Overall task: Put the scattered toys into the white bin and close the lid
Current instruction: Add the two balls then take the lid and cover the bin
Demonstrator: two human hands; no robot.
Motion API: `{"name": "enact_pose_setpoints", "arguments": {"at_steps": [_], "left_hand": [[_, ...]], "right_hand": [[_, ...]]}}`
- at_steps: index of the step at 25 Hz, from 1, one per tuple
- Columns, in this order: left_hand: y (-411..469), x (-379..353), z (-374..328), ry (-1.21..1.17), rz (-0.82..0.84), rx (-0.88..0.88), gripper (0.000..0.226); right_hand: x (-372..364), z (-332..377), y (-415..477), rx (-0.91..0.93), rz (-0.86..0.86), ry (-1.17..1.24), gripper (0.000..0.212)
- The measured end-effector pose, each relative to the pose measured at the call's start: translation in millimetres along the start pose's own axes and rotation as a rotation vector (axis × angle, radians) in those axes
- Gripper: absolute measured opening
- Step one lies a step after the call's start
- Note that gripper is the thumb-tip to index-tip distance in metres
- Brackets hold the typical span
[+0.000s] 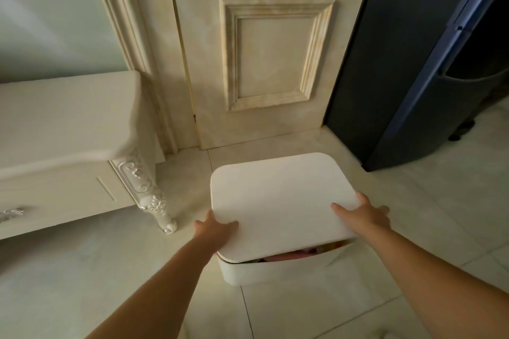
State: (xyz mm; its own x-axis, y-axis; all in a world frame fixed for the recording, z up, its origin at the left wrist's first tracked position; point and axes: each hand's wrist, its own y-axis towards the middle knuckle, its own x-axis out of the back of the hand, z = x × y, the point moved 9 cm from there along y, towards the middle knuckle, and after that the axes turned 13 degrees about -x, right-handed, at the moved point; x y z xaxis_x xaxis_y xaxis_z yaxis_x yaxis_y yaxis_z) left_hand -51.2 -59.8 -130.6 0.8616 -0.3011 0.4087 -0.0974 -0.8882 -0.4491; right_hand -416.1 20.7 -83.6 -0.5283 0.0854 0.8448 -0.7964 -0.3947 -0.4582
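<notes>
With toys (286, 254) showing inside the white bin (275, 268) on the floor (413, 201) near the door (248, 63), only closing seemed left: the left hand (213, 231) and right hand (363, 215) gripped the lid (278, 198) by its near corners, fingers curled round it, its near edge not yet seated.
</notes>
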Motion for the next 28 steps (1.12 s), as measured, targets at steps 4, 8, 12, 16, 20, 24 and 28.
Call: {"name": "enact_pose_setpoints", "arguments": {"at_steps": [4, 8, 12, 16, 20, 24, 28], "left_hand": [[-4, 0, -15, 0.280, -0.157, -0.101, 0.061], [1, 11, -28, 0.175, -0.247, -0.199, 0.061], [15, 12, -30, 0.252, -0.223, -0.210, 0.065], [10, 5, -17, 0.285, -0.189, -0.207, 0.066], [3, 7, -9, 0.305, -0.183, -0.228, 0.067], [-13, 8, -10, 0.415, -0.206, -0.231, 0.067], [-15, 14, -19, 0.536, -0.264, -0.256, 0.069]], "right_hand": [[0, -3, 3, 0.011, -0.012, 0.003, 0.078], [-1, 11, 1, 0.115, -0.100, 0.059, 0.079], [-4, 25, 8, 0.126, -0.059, 0.031, 0.074], [-22, 8, 9, 0.088, 0.042, -0.007, 0.074], [-27, -14, 5, 0.063, 0.067, -0.022, 0.079], [-32, -24, 3, 0.079, 0.072, -0.061, 0.082], [-31, -18, 3, 0.094, 0.011, -0.161, 0.081]]}}
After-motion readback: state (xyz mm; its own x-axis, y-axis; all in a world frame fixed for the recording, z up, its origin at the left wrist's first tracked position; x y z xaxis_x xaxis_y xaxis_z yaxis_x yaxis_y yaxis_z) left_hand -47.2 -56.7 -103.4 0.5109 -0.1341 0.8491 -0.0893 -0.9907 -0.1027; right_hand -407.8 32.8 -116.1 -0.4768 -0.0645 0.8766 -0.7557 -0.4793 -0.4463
